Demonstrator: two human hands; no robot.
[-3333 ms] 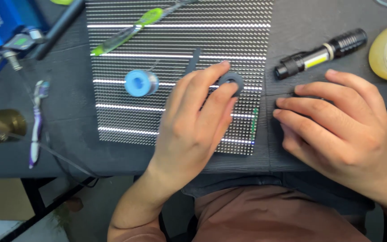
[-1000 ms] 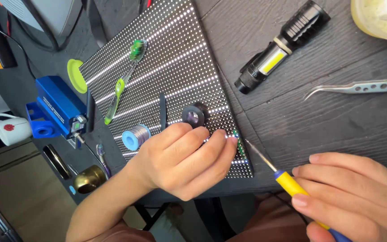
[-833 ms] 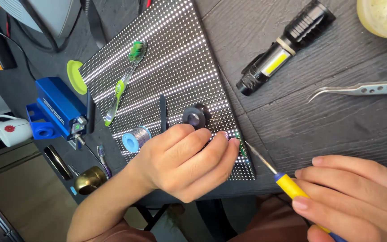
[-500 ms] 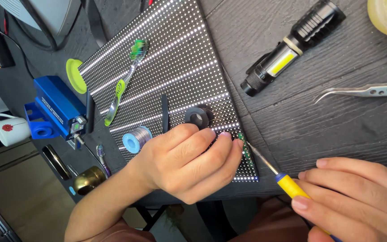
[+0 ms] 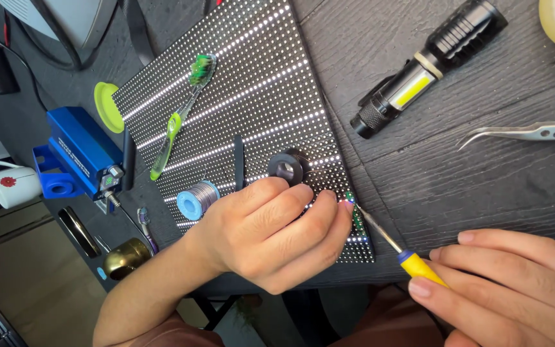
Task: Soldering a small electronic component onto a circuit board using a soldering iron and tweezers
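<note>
On the dark worktop (image 5: 470, 186) lies the dotted LED panel (image 5: 252, 109), my left hand (image 5: 271, 234) resting curled on its near corner holding nothing, while my right hand (image 5: 502, 289) grips the yellow-handled screwdriver (image 5: 412, 260), tip at the panel's edge.

A single head-worn camera looks steeply down, from close above, at a dark wooden table (image 5: 457, 186), and there is no second view to share the scene with. The frame is rolled, so the dotted LED panel (image 5: 252, 109) runs on a slant from near right to far left. The left hand (image 5: 271, 234) and right hand (image 5: 509, 283) fill the near edge and the right one is cut by the frame. At far left the view spills past the table's edge toward the floor.
</note>
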